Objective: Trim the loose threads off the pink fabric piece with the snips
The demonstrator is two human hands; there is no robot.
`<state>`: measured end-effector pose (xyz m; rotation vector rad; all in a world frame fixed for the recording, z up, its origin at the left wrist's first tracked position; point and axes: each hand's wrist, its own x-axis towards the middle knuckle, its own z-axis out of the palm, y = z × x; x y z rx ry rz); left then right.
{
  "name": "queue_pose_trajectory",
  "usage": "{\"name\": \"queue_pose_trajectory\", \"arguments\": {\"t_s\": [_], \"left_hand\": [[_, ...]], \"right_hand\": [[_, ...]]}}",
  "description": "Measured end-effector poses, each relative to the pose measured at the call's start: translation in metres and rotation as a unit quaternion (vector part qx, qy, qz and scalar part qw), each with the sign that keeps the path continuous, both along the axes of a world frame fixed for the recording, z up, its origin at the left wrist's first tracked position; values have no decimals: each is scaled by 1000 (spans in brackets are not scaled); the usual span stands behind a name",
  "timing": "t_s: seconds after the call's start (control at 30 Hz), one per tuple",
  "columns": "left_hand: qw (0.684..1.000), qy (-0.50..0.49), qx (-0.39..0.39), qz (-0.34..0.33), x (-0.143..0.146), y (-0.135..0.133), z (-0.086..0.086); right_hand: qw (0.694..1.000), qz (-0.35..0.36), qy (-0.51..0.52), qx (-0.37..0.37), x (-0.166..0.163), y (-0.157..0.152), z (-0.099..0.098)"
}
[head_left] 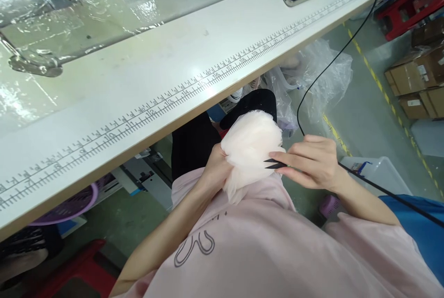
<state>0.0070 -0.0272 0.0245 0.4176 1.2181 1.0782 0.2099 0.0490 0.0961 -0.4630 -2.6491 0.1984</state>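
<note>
Tulle puff (251, 143), clenched in left hand (215, 168) for steadiness. Black snips (275, 164) pinched in right hand (312, 161) fingers, tips against it.

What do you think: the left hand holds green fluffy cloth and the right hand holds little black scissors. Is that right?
Not quite. The fluffy cloth is pale pink, not green, as the head view shows. The left hand does hold it, and the right hand holds the little black scissors.
</note>
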Motion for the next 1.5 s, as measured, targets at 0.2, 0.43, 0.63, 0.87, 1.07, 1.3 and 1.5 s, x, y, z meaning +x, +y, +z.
{"name": "queue_pose_trajectory", "arguments": {"t_s": [0.2,0.43,0.63,0.87,1.07,1.3,1.5], "left_hand": [[999,36,11,2,-1,-2,0],[999,9,31,0,0,-3,-3],[999,17,27,-3,-1,-3,-3],[999,8,34,-5,-1,-3,-5],[999,-6,43,-5,0,-3,-5],[999,-3,49,11,1,-5,-9],[999,24,34,9,0,-4,-6]], "right_hand": [[999,-30,-32,9,0,-4,5],[999,-26,-20,-7,-7,-3,2],[999,-37,-15,-34,-3,-4,1],[998,-49,-8,-29,-7,-7,-2],[998,-48,-5,-30,-10,-8,-3],[997,-46,18,-63,-9,-10,-6],[992,-80,54,-81,-4,-10,-9]]}}
